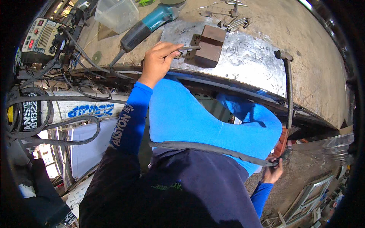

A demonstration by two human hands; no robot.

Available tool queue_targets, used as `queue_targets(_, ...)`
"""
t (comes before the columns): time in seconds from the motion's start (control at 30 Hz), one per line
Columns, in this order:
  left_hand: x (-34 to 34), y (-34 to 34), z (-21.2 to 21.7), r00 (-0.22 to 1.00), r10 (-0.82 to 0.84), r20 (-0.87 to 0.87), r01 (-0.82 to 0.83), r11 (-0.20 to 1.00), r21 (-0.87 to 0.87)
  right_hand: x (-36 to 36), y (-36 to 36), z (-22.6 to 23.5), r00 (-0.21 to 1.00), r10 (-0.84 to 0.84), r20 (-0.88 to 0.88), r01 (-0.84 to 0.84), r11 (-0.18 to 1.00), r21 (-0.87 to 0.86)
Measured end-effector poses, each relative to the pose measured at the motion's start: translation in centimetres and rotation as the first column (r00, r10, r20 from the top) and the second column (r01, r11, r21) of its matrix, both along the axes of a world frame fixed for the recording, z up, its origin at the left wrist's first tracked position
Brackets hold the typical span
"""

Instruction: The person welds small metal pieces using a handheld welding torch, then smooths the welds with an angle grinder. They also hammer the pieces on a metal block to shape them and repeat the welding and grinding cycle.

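Left hand (159, 60) closed around thin metal tool (188, 48), tip touching brown steel block (207, 45) near front edge of workbench (304, 49). Block seated on scribbled steel plate (243, 60), 1 smaller piece against its left face. Right hand (273, 173) low beyond bench's front edge, fingers curled on dark strap (209, 149). Teal angle grinder (148, 24) and clear plastic tub (116, 14) toward back left corner. Hammer (288, 87) hanging over front edge, right of plate.
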State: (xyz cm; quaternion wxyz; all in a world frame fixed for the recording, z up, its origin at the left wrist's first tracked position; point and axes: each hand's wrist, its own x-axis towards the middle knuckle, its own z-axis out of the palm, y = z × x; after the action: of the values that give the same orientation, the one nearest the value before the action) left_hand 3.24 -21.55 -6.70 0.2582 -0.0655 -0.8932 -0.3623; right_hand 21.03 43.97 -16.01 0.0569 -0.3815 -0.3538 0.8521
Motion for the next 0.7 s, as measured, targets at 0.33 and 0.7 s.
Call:
queue_targets(0.33,0.0,-0.8,-0.2,0.998,-0.059,-0.033,0.058,0.998,-0.018,-10.8,-7.5,18.4,0.913,0.327,-0.243,-0.041,0.668,0.743)
queue_targets(0.7,-0.5,-0.5,-0.7,0.989,-0.022,-0.149,0.025,0.999,0.022,-18.1,-28.6,20.1,0.421,0.907,0.008,-0.227,0.097,0.969)
